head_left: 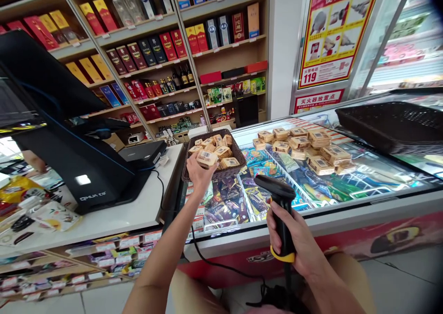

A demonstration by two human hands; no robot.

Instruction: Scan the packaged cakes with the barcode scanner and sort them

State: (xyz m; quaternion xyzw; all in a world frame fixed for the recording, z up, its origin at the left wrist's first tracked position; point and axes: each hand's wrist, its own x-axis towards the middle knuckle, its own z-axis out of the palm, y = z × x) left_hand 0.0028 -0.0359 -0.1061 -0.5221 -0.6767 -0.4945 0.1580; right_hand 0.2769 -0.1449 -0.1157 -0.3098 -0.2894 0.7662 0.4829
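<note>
My left hand is closed around a small clear-wrapped tan package with a barcode label facing up. It is over a dark woven basket that holds several similar packages. In my right hand is a black and yellow barcode scanner, gripped by its handle with the head pointing to the left and away from me. A pile of the same tan packages lies on the freezer's glass top, beyond the scanner.
A checkout terminal stands on the white counter at left. Another dark basket rests on the freezer at right. The scanner's black cable hangs along the freezer front. Shelves of boxed goods line the back wall.
</note>
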